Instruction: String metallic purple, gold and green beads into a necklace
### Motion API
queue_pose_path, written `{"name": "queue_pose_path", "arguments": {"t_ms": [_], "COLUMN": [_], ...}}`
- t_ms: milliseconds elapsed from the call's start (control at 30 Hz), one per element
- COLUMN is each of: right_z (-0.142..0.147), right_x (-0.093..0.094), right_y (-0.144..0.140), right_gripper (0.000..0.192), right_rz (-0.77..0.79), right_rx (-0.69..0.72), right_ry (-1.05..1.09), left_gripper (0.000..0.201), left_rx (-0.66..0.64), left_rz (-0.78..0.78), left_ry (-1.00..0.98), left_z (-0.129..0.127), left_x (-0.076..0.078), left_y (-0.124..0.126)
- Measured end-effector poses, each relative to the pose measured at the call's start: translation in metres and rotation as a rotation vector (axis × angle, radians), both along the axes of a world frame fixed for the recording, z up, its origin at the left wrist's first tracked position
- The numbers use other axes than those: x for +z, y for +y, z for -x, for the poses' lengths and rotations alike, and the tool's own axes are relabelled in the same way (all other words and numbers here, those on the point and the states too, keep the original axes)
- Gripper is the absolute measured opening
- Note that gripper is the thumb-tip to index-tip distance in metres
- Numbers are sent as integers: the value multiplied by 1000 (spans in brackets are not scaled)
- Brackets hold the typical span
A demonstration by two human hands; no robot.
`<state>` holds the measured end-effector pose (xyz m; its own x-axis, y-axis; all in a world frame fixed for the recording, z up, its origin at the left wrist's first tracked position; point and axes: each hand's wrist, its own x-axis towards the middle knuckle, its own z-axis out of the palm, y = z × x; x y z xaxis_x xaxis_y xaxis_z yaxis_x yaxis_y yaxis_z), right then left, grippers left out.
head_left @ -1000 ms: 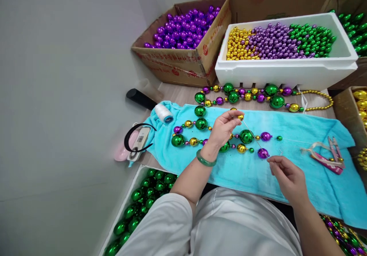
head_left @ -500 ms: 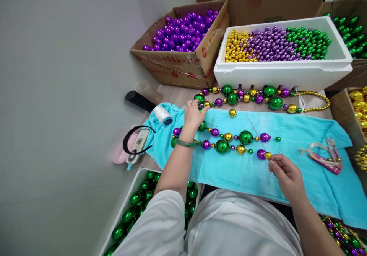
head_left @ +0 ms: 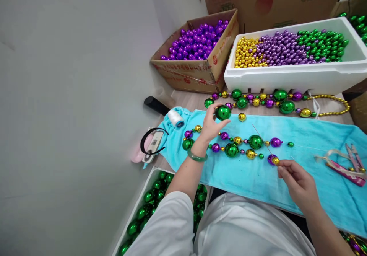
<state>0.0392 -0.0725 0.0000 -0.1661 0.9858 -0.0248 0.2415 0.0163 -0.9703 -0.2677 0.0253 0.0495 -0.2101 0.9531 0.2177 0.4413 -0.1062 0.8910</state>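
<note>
My left hand (head_left: 212,124), with a green bangle on its wrist, grips a large shiny green bead (head_left: 223,112) between thumb and fingers above the turquoise towel (head_left: 229,172). On the right, my right hand (head_left: 296,179) pinches a thin beading needle (head_left: 260,135) low down, by a small gold bead (head_left: 275,160). A purple bead (head_left: 271,158) sits against that gold one. Between the hands lies a strand of beads (head_left: 231,150) in green, gold and purple, doubled in two rows. A loose gold bead (head_left: 242,117) rests near the towel's far edge.
Behind the towel lies another bead necklace (head_left: 286,106). A cardboard box (head_left: 186,74) of purple beads and a white foam box (head_left: 292,78) stand at the back. A thread spool (head_left: 175,118), black headband (head_left: 143,141) and snips (head_left: 354,158) lie around. A bin of green beads (head_left: 149,195) is below left.
My left hand has come away from the far necklace and now holds up a large green bead. My right hand keeps its pinch at the needle. The view has shifted slightly left.
</note>
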Motion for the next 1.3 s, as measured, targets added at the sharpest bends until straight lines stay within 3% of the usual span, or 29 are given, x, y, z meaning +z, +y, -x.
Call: {"name": "queue_pose_path", "arguments": {"t_ms": [167,300,400,533,700,833,967,1167,1300], "right_z": [6,6,4,3,0,-2,-3,-2,0], "right_x": [6,9,9,8,5,3,1,-1,-6], "right_y": [-1,-5,-8,-12,-14,-14,-14,-16,-16], "right_gripper": [17,16,15,15,14,15,15,16,18], "right_rz": [-22,-34,-32,-14,-4,-6,-6,37,104], "right_rx": [16,24,29,37,25,16,26,49,56], "right_ry": [19,36,38,20,47,52,44,44,24], "left_gripper": [64,45,43,40,29,28,35,50,54], "left_rx": [-107,-198,-234,-193,-127,-174,-257,-97,-94], "left_rz": [12,274,414,454,384,369,375,463,449], "left_ry": [-536,-1032,-1260,-1329,-1335,-1398,-1431,-1558,-1644], "left_z": [-39,-53,-61,-72,-78,-77,-80,-91,-95], "left_x": [9,11,12,13,9,5,4,1,1], "left_y": [-17,-21,-21,-20,-19,-23,-25,-20,-20]}}
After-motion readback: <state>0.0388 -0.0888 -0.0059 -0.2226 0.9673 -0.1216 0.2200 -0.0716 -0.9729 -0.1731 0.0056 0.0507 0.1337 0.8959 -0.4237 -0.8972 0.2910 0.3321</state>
